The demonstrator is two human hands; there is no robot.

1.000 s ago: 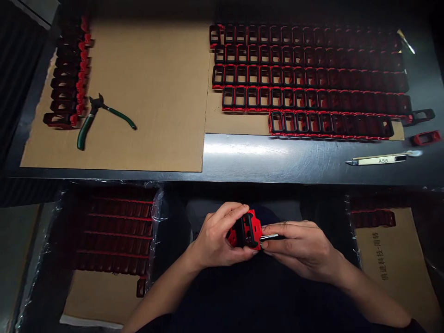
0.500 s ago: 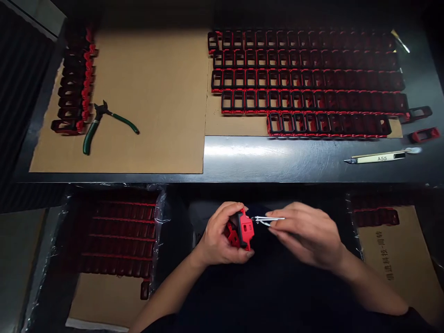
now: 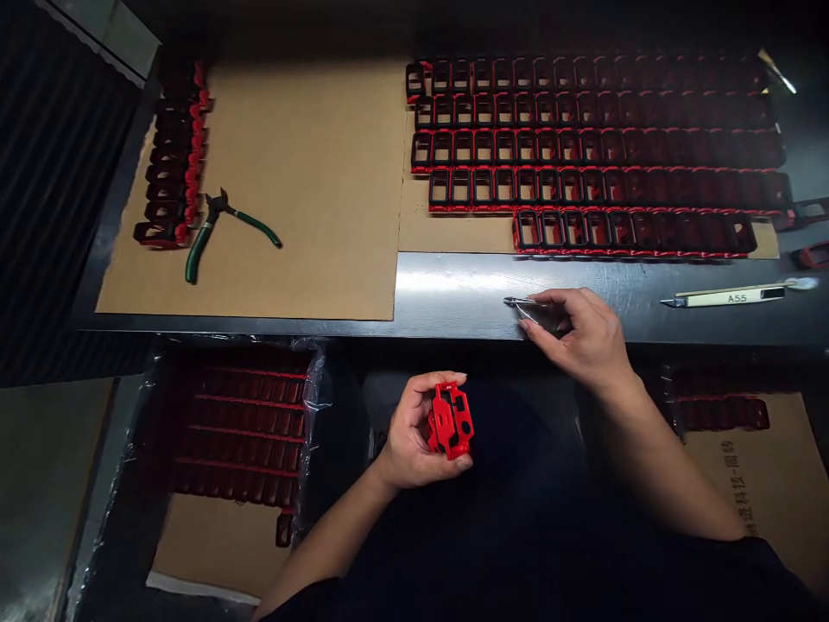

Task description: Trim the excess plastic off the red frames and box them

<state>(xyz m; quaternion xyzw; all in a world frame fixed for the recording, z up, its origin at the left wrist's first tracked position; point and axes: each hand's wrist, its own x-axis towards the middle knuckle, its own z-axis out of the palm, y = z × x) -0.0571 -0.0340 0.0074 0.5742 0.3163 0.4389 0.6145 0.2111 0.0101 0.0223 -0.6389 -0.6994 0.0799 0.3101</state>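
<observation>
My left hand [image 3: 411, 432] is wrapped round a red plastic housing [image 3: 450, 419], its cut-out side turned up towards me. In my right hand [image 3: 583, 337] a pair of metal tweezers [image 3: 526, 307] is held between thumb and fingers, tips pointing left, low over the bare metal front strip of the bench [image 3: 453, 289]. Whether the tweezers touch the metal I cannot tell. To the right of that hand lies a pale utility knife [image 3: 725, 298] marked A55, with a thin cotton-tipped stick [image 3: 800, 283] beside it.
Rows of red-and-black frames [image 3: 570, 186] stand on cardboard at the right back. Green-handled cutters [image 3: 217, 225] lie on the left cardboard [image 3: 311, 190], near a column of frames [image 3: 172, 164]. Below the bench are a plastic-lined bin of frames [image 3: 243, 432] and another cardboard layer [image 3: 770, 449].
My right hand has moved up and away from the housing to the bench's front strip, carrying the tweezers. My left hand has turned the housing to show another side. The view has shifted slightly.
</observation>
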